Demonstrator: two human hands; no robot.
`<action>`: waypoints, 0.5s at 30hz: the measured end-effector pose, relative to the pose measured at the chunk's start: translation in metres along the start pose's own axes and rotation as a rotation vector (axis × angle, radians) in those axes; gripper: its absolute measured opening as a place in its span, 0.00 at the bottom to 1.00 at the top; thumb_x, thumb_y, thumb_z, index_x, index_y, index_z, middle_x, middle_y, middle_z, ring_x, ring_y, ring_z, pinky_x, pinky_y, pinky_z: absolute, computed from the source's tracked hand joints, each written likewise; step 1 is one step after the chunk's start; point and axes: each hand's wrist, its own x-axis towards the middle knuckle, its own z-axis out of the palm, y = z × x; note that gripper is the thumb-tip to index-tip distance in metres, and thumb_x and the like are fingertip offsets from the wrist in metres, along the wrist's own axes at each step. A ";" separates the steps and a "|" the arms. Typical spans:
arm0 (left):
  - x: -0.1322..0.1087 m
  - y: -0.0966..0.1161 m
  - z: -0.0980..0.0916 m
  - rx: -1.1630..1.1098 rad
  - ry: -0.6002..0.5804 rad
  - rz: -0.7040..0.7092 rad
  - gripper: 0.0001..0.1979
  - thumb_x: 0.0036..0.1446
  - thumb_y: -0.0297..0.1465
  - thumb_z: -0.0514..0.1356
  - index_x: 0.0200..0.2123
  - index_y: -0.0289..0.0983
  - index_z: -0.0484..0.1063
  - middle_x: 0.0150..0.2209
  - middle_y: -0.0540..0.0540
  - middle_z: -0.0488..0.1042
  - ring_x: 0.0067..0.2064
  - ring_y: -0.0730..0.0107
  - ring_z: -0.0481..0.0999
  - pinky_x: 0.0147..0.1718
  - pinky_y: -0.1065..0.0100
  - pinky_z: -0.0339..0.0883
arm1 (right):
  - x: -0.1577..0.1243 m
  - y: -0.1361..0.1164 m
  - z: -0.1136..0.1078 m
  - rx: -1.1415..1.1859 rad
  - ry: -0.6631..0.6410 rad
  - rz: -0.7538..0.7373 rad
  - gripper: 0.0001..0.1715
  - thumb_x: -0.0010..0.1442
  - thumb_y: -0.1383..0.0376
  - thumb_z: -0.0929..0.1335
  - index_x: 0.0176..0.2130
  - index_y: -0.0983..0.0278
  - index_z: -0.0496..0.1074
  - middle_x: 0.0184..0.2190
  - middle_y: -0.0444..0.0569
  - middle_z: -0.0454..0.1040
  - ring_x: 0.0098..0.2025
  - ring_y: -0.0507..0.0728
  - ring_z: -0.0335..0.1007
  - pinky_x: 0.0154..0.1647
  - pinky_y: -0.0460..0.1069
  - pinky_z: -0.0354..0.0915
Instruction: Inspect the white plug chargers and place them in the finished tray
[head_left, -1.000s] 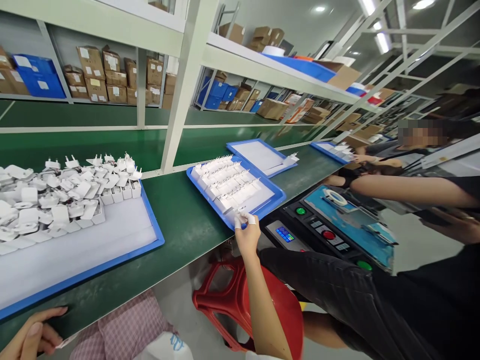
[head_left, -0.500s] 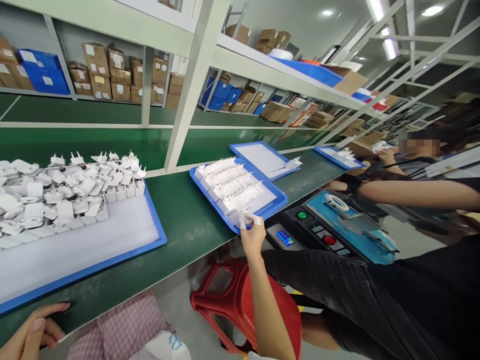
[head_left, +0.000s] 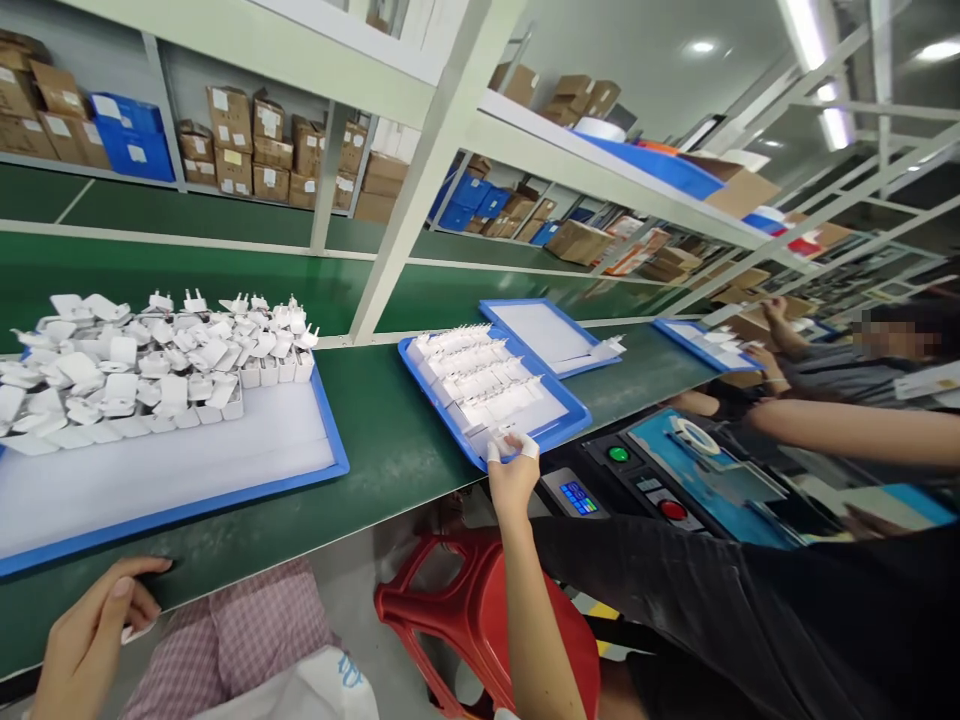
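Observation:
My right hand [head_left: 516, 482], with white covers on its fingertips, is closed around a white plug adapter [head_left: 504, 440] at the near corner of a blue tray [head_left: 574, 415]. Rows of white plug adapters [head_left: 480, 372] stand in that tray with their pins up. The fingers partly hide the adapter in my grip. At the lower left, my left hand [head_left: 94, 635] rests by the table's front edge, index finger stretched out and the others loosely bent. A small white bit shows under its fingers; I cannot tell what it is.
A large blue tray [head_left: 339, 462] on the green table [head_left: 390, 470] holds a heap of white adapters [head_left: 172, 365]. Farther along are two more blue trays. A red stool [head_left: 480, 600] stands below. At right, a co-worker sits by a machine with a red button [head_left: 673, 510].
The view has shifted, so the scene sits farther right. My right hand stays at the tray corner and my left hand stays by the table edge. A co-worker's arm at the far right has moved.

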 end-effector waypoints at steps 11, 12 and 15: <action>-0.010 0.031 0.004 -0.215 -0.083 -0.008 0.24 0.67 0.48 0.48 0.42 0.37 0.75 0.24 0.49 0.72 0.26 0.67 0.72 0.29 0.68 0.67 | -0.048 -0.103 -0.008 0.205 -0.116 -0.125 0.21 0.59 0.50 0.67 0.42 0.63 0.74 0.41 0.57 0.78 0.49 0.67 0.76 0.57 0.64 0.66; -0.010 0.032 0.003 -0.226 -0.091 0.002 0.23 0.68 0.47 0.48 0.41 0.37 0.75 0.25 0.49 0.72 0.27 0.67 0.72 0.29 0.68 0.67 | -0.058 -0.124 0.001 0.202 -0.233 -0.184 0.20 0.59 0.49 0.68 0.41 0.62 0.75 0.39 0.55 0.79 0.47 0.66 0.76 0.56 0.63 0.67; -0.010 0.033 0.000 -0.238 -0.126 0.041 0.21 0.69 0.44 0.48 0.41 0.37 0.75 0.29 0.48 0.74 0.28 0.68 0.73 0.31 0.68 0.68 | -0.095 -0.194 0.045 0.174 -0.664 -0.383 0.25 0.59 0.49 0.68 0.49 0.61 0.73 0.38 0.53 0.81 0.45 0.66 0.77 0.52 0.62 0.69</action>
